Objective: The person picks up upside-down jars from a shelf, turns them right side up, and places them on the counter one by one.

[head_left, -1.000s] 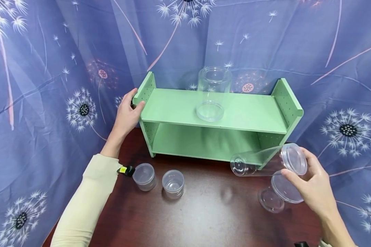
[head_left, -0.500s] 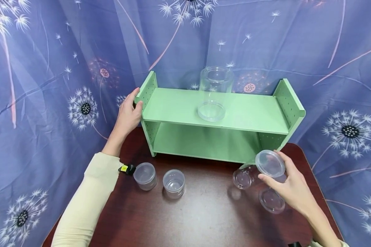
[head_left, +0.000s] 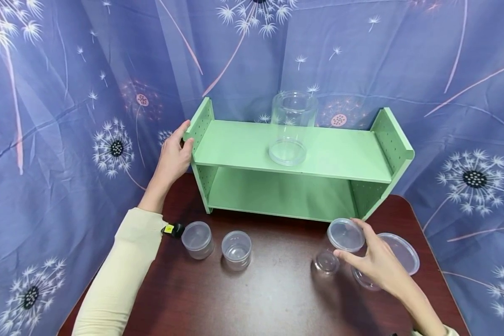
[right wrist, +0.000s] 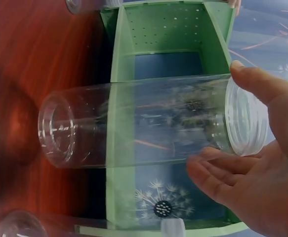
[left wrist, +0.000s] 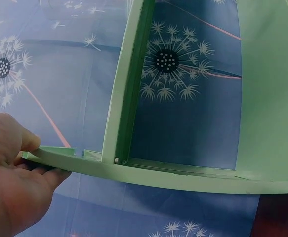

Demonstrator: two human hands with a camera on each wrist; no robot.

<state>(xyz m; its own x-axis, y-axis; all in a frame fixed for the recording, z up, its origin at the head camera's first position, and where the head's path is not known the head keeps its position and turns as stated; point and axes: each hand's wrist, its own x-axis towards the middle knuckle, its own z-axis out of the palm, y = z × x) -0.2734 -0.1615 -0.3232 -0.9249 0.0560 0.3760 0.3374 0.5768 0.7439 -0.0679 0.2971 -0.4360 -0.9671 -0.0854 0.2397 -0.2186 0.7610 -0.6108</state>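
Observation:
My left hand (head_left: pixel 173 156) pinches the upper left side panel of a green two-level shelf (head_left: pixel 235 142); in the left wrist view, thumb and fingers lie on either side of the panel's edge. My right hand (head_left: pixel 378 263) grips a tall clear plastic jar (head_left: pixel 346 234) near its lidded top, thumb on one side and fingers on the other. The jar stands nearly upright over the table in front of the shelf's right end. Partly hidden behind this hand is another clear lidded jar (head_left: pixel 405 254). One large clear jar (head_left: pixel 291 126) stands on the upper shelf.
Two short clear jars, a left one (head_left: pixel 197 240) and a right one (head_left: pixel 236 250), stand on the dark red-brown table (head_left: pixel 269 298) in front of the shelf. A blue dandelion-print curtain (head_left: pixel 243 56) hangs behind and at both sides.
My right hand has moved left and toward me, turning the jar from lying sideways to nearly upright and lowering it near the table. The left hand keeps its hold on the shelf.

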